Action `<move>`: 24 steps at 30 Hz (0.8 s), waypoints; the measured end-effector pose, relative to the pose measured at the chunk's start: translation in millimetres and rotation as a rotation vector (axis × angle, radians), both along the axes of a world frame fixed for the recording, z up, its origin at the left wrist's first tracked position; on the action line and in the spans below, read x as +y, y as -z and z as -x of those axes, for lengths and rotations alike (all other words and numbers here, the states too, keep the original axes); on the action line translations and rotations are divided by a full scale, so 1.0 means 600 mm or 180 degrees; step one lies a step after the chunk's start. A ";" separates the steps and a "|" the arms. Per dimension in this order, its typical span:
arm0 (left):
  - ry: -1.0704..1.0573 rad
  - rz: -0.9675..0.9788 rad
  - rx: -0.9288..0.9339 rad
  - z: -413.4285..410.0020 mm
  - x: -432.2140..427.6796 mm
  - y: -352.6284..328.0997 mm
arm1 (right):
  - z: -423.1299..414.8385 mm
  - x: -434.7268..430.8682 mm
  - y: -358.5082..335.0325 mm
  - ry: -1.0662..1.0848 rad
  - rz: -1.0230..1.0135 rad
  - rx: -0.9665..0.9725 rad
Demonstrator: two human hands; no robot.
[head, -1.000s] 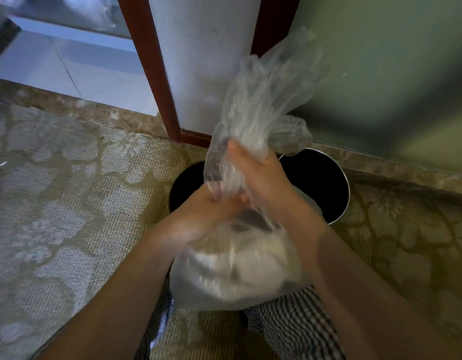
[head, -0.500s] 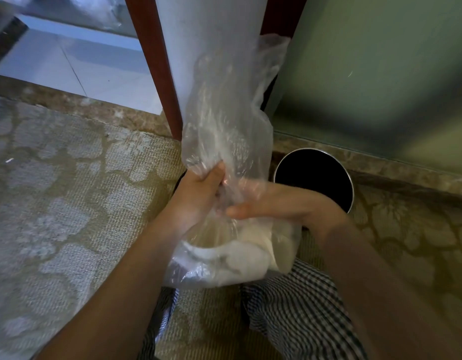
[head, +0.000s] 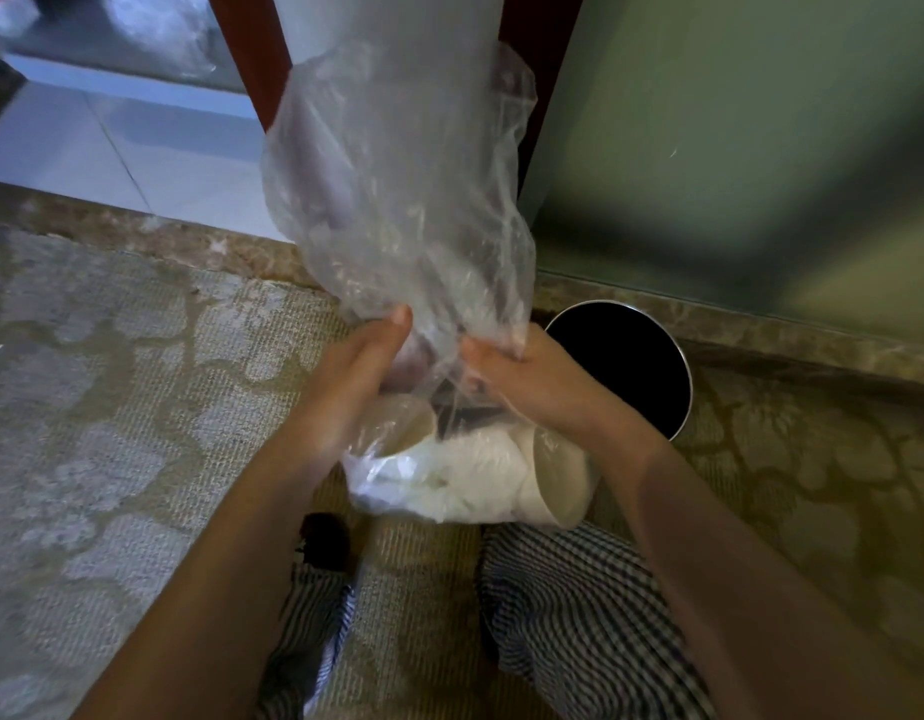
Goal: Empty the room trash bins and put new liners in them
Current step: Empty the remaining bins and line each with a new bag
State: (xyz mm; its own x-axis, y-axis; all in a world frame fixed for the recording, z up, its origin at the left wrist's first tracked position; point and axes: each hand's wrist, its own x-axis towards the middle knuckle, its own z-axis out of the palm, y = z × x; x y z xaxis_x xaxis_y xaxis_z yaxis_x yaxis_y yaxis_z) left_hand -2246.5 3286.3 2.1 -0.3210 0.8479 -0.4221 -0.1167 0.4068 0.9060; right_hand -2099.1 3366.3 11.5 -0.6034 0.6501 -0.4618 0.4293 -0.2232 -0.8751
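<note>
A clear plastic trash bag [head: 397,200] hangs in front of me, its loose top standing up and its bottom bulging with white paper and paper cups [head: 465,470]. My left hand [head: 356,387] grips the bag's neck from the left. My right hand [head: 522,376] pinches the neck from the right. Behind my right hand stands the round black bin [head: 652,371] with a metal rim, on the floor by the wall; its inside looks dark and bare.
Patterned carpet [head: 112,407] covers the floor. A red-brown door frame [head: 242,59] and white tiled floor [head: 112,148] lie beyond a stone threshold. A green wall [head: 761,148] rises behind the bin. My checked trouser legs [head: 579,615] are below the bag.
The bag has come off the bin and shifted left, uncovering the bin's mouth. My hands have regripped the neck side by side, and the loose top has swung up and to the left.
</note>
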 end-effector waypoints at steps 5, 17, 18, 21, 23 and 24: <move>0.0946 0.0294 0.0428 -0.016 -0.007 -0.007 | -0.001 0.006 0.000 0.0675 -0.0245 0.0199; 0.0118 0.0061 0.0254 -0.079 0.007 0.017 | 0.052 -0.036 0.015 0.0775 0.0162 0.0224; -0.0016 0.0120 0.0151 -0.082 0.010 0.018 | 0.056 -0.040 0.017 0.0755 0.0021 0.0163; -0.0163 0.0223 -0.0450 -0.083 0.020 0.021 | 0.058 -0.046 0.029 0.0752 -0.0629 0.0070; -0.0197 0.0188 -0.0960 -0.086 0.013 0.008 | 0.051 -0.044 0.029 0.0512 -0.1332 -0.0252; -0.0220 0.0164 -0.1189 -0.085 0.011 0.007 | 0.046 -0.042 0.027 0.0289 -0.1710 -0.0560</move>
